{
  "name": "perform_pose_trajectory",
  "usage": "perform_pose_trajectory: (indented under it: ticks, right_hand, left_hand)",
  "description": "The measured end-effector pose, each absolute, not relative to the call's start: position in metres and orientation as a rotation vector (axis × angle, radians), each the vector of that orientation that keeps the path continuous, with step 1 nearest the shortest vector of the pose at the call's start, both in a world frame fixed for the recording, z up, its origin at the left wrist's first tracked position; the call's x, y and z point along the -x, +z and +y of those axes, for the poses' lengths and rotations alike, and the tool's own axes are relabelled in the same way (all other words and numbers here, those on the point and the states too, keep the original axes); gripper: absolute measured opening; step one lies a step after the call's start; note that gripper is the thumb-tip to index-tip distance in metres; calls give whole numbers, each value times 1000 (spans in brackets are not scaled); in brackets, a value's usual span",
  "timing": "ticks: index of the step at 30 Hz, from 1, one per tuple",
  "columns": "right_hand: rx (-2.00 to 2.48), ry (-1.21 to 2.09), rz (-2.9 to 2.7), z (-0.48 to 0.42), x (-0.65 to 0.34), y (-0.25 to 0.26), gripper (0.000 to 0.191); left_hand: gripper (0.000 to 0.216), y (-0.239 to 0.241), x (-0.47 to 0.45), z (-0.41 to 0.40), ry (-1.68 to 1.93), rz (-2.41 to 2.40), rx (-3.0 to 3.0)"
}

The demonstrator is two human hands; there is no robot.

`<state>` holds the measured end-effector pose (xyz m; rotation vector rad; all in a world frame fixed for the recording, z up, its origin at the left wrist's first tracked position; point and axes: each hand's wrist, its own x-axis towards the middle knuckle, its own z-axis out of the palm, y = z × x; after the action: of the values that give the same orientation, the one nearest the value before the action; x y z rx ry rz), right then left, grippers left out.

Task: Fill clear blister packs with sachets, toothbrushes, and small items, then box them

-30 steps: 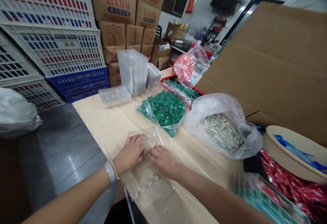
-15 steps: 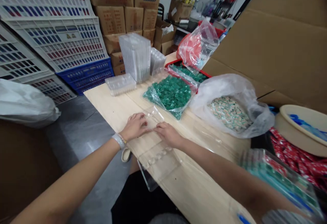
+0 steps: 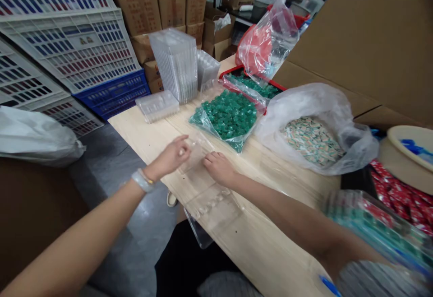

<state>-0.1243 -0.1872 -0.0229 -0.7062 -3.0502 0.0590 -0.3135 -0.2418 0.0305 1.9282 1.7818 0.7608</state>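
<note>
A clear plastic clamshell tray [image 3: 209, 202] lies open on the pale wooden table [image 3: 267, 247], its near half hanging over the table's edge. My left hand [image 3: 171, 156] is raised at the tray's far flap, fingers pinched on its clear edge. Just to the right, my right hand [image 3: 218, 167] rests on the tray with its fingers curled down, pressing it flat. A bag of green wrapped sweets [image 3: 228, 115] lies just beyond both hands.
A stack of clear trays [image 3: 176, 64] and a low clear tray [image 3: 157, 105] stand at the table's far end. A white bag of pale sweets [image 3: 313, 139], a red bag [image 3: 265, 44], a beige bowl [image 3: 407, 152] and a filled tray [image 3: 375, 229] sit right. Crates and cartons behind.
My left hand has lifted off the table and moved slightly left, raising the tray's far flap. My right hand stays on the tray. The camera has tilted down a little.
</note>
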Motion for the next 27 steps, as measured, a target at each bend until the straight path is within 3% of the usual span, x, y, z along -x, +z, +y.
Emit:
perform_pose_trajectory:
  ticks: [3, 6, 11, 15, 19, 24, 27]
  right_hand:
    - [648, 27, -3068, -178, 133, -23, 17]
    - [432, -12, -3150, -171, 144, -18, 16]
    - [59, -169, -3241, -176, 138, 9, 17]
    - [362, -275, -3142, -185, 103, 29, 16]
    - [621, -249, -3090, -181, 81, 38, 19]
    - [870, 125, -2797, -174, 76, 48, 18]
    - [855, 305, -2594, -173, 69, 60, 16]
  left_hand:
    - [17, 70, 340, -259, 1006, 1882, -1793]
    - [14, 88, 351, -285, 931, 2080, -1819]
    - [17, 35, 343, -285, 555, 2355, -1902]
    - [20, -1, 330, -263, 672, 2287, -1947]
    - [27, 8, 322, -258, 963, 2144, -1959]
    - [37, 16, 287, -300, 621, 2103, -2052]
    - [47, 10, 240, -340, 400, 1517, -2297]
